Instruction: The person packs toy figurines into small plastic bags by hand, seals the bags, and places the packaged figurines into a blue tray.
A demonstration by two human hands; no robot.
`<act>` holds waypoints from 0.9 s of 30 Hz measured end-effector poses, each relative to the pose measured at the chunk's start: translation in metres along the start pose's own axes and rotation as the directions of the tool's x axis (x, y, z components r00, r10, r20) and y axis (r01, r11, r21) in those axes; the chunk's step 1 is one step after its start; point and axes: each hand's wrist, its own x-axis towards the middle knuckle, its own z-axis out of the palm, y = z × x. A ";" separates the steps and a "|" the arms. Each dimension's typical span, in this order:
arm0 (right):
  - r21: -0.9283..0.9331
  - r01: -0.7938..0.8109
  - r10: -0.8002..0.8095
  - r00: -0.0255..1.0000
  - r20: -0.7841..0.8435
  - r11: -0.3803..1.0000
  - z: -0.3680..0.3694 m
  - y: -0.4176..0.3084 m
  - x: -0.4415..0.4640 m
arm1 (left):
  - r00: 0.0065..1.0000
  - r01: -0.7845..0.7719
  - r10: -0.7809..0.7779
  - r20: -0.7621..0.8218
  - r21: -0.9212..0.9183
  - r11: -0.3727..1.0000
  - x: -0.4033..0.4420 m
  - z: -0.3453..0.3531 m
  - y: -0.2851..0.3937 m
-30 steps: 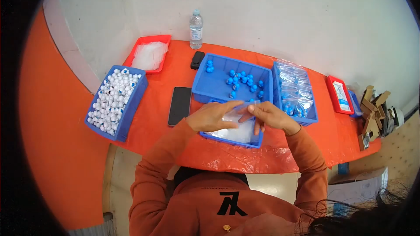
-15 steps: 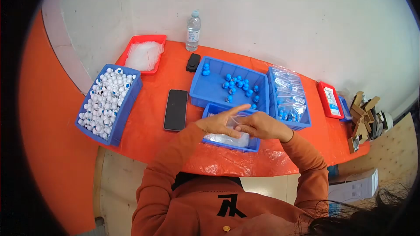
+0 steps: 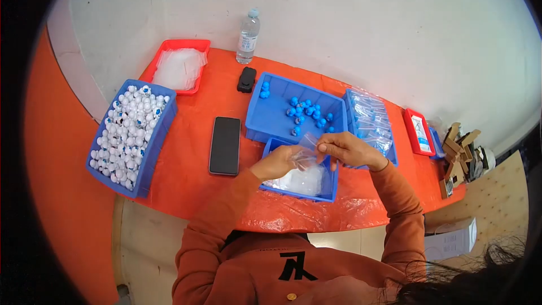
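Note:
Between my two hands is a clear plastic bag [image 3: 305,158], held above a small blue bin [image 3: 296,192] with a stack of clear bags [image 3: 302,182] in it. My left hand [image 3: 276,162] is closed on the bag's left side. On the other side, my right hand [image 3: 345,149] pinches the bag near its upper edge. Just beyond lies a larger blue bin [image 3: 265,114] with several small blue balls [image 3: 307,107] inside. Whether anything is in the held bag I cannot tell.
At left stands a blue bin [image 3: 148,155] full of white balls [image 3: 127,135]. A phone [image 3: 224,146], a black device [image 3: 247,79], a water bottle [image 3: 247,36] and a red tray [image 3: 198,82] of clear sheets stand on the table. Filled bags [image 3: 372,118] lie in a bin at right.
My left hand has gone from spread fingers to closed on the plastic bag. The bag is now stretched between both hands, and my right hand has shifted slightly right.

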 end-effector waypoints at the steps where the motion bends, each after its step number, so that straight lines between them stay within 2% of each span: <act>1: 0.008 -0.022 0.022 1.000 -0.018 1.000 -0.001 -0.004 -0.001 | 0.999 0.034 -0.032 -0.032 0.056 0.998 0.001 0.001 0.000; 3: 0.017 -0.051 0.051 0.998 -0.033 0.999 -0.002 -0.004 -0.002 | 0.996 0.070 -0.063 -0.063 0.104 0.992 0.000 0.004 0.002; 5: -0.096 0.092 -0.092 0.996 0.000 0.991 -0.004 0.001 -0.002 | 0.999 -0.038 0.038 -0.003 -0.123 0.992 -0.004 0.005 0.011; 7: -0.203 0.237 -0.231 0.972 0.051 0.950 -0.003 0.004 -0.001 | 0.988 -0.131 0.150 0.030 -0.347 0.929 -0.007 0.006 0.017; 8: -0.201 0.237 -0.231 0.971 0.054 0.950 -0.001 0.005 0.000 | 0.988 -0.131 0.150 0.027 -0.348 0.928 -0.008 0.007 0.017; 12: -0.326 0.410 -0.392 0.912 0.122 0.852 0.013 0.008 0.004 | 0.978 -0.202 0.196 0.070 0.092 0.975 -0.010 0.010 0.018; 17: -0.440 0.455 -0.450 0.884 0.122 0.774 0.012 0.003 0.003 | 0.993 -0.121 0.121 0.010 0.205 0.971 -0.006 0.010 0.015; 18: -0.441 0.457 -0.452 0.883 0.125 0.772 0.010 0.003 0.004 | 0.992 -0.123 0.124 0.007 0.206 0.971 -0.005 0.009 0.013; 22: -0.190 0.290 -0.310 0.947 -0.086 0.938 -0.013 -0.003 0.027 | 0.998 -0.068 0.068 -0.005 -0.010 0.998 0.001 0.005 0.003; 24: -0.346 0.228 -0.318 0.920 -0.232 0.910 -0.023 0.000 0.067 | 0.997 -0.076 0.076 -0.006 -0.025 0.997 0.001 0.007 0.005; 27: -0.508 0.234 -0.418 0.863 -0.284 0.829 -0.021 0.043 0.145 | 0.996 -0.084 0.084 0.001 -0.076 0.994 -0.003 0.009 0.008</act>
